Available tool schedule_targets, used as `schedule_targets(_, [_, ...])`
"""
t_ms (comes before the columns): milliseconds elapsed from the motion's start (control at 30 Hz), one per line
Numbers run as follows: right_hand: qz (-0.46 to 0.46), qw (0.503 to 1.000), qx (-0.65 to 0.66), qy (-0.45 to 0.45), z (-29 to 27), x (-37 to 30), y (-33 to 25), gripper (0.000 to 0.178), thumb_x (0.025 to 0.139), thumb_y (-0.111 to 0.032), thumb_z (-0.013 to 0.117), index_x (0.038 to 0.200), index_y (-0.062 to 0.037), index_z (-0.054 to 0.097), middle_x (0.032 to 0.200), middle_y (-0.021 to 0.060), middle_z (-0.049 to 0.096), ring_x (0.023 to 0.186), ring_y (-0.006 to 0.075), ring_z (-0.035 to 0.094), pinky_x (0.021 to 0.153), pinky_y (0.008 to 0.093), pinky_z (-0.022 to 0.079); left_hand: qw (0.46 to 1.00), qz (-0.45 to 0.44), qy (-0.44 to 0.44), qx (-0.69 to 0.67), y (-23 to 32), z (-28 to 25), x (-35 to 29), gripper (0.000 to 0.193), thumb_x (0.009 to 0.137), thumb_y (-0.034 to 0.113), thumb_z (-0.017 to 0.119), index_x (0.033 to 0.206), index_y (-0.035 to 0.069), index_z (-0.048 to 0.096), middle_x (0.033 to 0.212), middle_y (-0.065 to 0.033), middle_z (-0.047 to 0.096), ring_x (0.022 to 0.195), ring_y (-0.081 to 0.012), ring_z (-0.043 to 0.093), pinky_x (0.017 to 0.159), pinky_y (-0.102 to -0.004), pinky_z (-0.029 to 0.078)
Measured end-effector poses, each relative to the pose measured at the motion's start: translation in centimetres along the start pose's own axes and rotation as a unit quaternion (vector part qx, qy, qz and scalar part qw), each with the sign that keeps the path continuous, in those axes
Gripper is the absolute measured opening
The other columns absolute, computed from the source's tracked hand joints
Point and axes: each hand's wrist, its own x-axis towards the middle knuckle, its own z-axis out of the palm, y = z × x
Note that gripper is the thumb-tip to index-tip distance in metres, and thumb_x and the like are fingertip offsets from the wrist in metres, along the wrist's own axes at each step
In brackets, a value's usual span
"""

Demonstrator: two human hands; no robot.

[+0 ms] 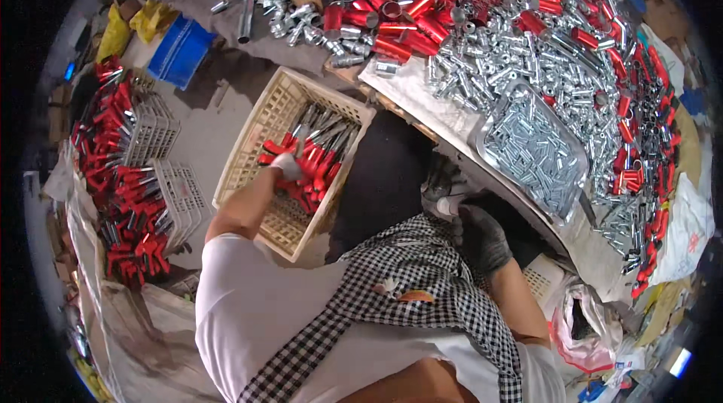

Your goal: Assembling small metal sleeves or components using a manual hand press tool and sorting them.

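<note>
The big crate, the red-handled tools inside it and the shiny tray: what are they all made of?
The crate looks like dull beige plastic: its walls are a moulded grid of holes. The tools seem to be grey metal, perhaps steel, since they gleam; their glossy red grips could be plastic or rubber. The tray looks like bare metal, going by its silvery shine.

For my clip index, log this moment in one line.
left hand: at red-handled tools in crate; right hand: gloved, beside apron; grips unclear

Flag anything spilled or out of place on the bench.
Silver metal parts lie loose beside the metal tray, mixed with red tubes. That looks untidy, though it may be deliberate; I see no obvious damage.
</note>
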Motion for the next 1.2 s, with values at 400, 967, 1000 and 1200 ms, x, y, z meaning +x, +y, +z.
schedule_targets(400, [-0.252, 0.922, -0.289, 0.046, 0.7, -0.4, -1.9, 0.026, 0.091, -0.011, 0.059, 0.116, -0.0026, 0.058, 0.110, 0.0107, 0.063, 0.089, 0.0200, 0.062, 0.079, 0.0335, 0.053, 0.982, -0.050, 0.098, 0.154, 6.1, -4.7, 11.0, 0.057, 0.096, 0.052, 0.040, 0.139, 0.015, 0.051, 0.101, -0.0108, 0.070, 0.083, -0.0333, 0.067, 0.068, -0.0461, 0.055])
schedule_targets(967, [-0.124, 0.865, -0.481, -0.080, -2.7, -13.0, -12.4, 0.035, 0.085, -0.020, 0.071, 0.112, 0.0024, 0.067, 0.107, 0.0123, 0.069, 0.096, 0.0215, 0.066, 0.085, 0.0363, 0.053, 0.940, 0.178, 0.216, -0.197, 6.2, 0.5, 8.6, 0.032, 0.082, 0.005, 0.058, 0.113, -0.002, 0.065, 0.111, -0.0199, 0.067, 0.104, -0.0357, 0.063, 0.091, -0.0421, 0.048])
schedule_targets(1000, [-0.190, 0.869, -0.454, -0.044, -3.8, -15.6, -14.0, 0.037, 0.083, -0.018, 0.072, 0.112, 0.0045, 0.066, 0.110, 0.0131, 0.069, 0.096, 0.0219, 0.066, 0.085, 0.0376, 0.053, 0.910, 0.252, 0.293, -0.152, 10.3, -0.7, 3.9, 0.031, 0.082, 0.005, 0.058, 0.112, -0.002, 0.065, 0.107, -0.0189, 0.068, 0.101, -0.0352, 0.064, 0.090, -0.0425, 0.048])
schedule_targets(1200, [-0.209, 0.264, -0.820, 0.463, -11.2, -15.1, -22.4, 0.029, 0.084, -0.026, 0.066, 0.110, -0.0142, 0.069, 0.115, 0.0152, 0.064, 0.100, 0.0350, 0.063, 0.090, 0.0418, 0.050, 0.750, 0.476, 0.422, -0.181, 21.6, -6.2, -10.0, 0.028, 0.081, -0.004, 0.059, 0.109, -0.004, 0.063, 0.097, -0.0157, 0.066, 0.082, -0.0285, 0.063, 0.076, -0.0381, 0.051])
